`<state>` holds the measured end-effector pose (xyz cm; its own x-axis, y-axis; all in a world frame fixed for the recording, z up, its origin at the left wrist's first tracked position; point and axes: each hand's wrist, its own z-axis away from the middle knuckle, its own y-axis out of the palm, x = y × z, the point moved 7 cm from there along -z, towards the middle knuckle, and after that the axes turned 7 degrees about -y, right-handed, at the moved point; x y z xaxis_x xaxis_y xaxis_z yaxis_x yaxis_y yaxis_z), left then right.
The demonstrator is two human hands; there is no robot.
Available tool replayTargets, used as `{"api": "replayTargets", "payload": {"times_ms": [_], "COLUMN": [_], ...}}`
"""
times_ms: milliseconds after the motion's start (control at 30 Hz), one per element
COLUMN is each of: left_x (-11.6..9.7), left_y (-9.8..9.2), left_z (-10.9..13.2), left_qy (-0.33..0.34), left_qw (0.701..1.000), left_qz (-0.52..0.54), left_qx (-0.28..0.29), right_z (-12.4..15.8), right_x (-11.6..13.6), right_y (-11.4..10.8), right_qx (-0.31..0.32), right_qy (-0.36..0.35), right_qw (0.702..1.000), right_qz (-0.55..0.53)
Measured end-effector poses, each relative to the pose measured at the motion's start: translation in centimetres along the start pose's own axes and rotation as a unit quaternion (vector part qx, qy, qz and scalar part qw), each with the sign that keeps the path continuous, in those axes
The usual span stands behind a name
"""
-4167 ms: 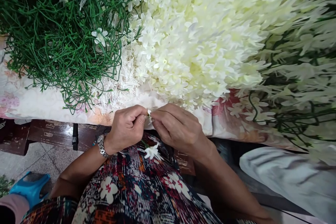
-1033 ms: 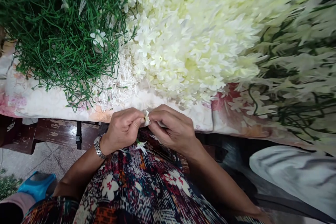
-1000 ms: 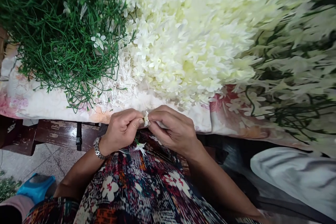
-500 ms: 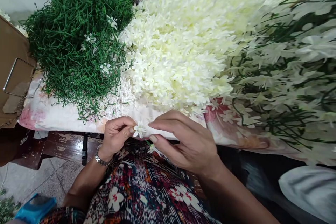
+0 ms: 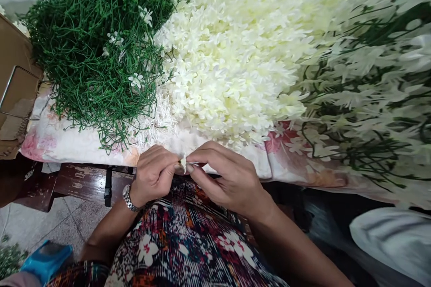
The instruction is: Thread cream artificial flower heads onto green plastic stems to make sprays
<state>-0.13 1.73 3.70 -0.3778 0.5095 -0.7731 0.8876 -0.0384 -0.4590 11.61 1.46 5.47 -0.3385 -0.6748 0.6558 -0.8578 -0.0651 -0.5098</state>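
Observation:
My left hand (image 5: 155,176), with a metal watch on its wrist, and my right hand (image 5: 225,177) meet fingertip to fingertip over my lap, at the near edge of the table. Between them they pinch a small white artificial flower (image 5: 183,163). Both hands have their fingers closed on it. Just beyond the hands lies a big heap of cream-white flower heads (image 5: 235,54). A tangle of green plastic stems (image 5: 97,40) is piled at the left. A patch of white spiky pieces (image 5: 155,119) lies between the two heaps.
A floral cloth (image 5: 67,143) covers the table. Finished stems with white flowers (image 5: 370,98) lie at the right. A brown cardboard box (image 5: 13,80) stands at the far left. A blue shoe (image 5: 45,260) rests on the tiled floor. White fabric (image 5: 393,242) shows at lower right.
The camera tilted up and back a little. My right fingers, slightly apart from the flower half a second ago, have closed onto it against my left fingertips.

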Motion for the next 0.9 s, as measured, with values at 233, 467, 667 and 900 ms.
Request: {"api": "replayTargets", "payload": {"times_ms": [233, 467, 667, 900], "left_x": [-0.7, -0.5, 0.0, 0.0], "left_y": [0.4, 0.7, 1.1, 1.6], "left_z": [0.5, 0.5, 0.6, 0.4], "left_qy": [0.062, 0.065, 0.050, 0.055], "left_qw": [0.991, 0.988, 0.986, 0.985], "left_qz": [-0.116, -0.135, -0.156, -0.164], "left_qx": [-0.021, -0.023, 0.006, 0.022], "right_z": [0.4, 0.9, 1.3, 1.7], "right_x": [-0.6, -1.3, -1.8, -2.1], "right_y": [0.6, 1.1, 1.8, 1.9], "right_qx": [0.003, -0.012, 0.014, 0.013], "right_qy": [0.021, 0.038, 0.030, 0.028], "right_qw": [1.000, 0.999, 0.999, 0.999], "right_qz": [0.006, 0.026, 0.035, 0.042]}}
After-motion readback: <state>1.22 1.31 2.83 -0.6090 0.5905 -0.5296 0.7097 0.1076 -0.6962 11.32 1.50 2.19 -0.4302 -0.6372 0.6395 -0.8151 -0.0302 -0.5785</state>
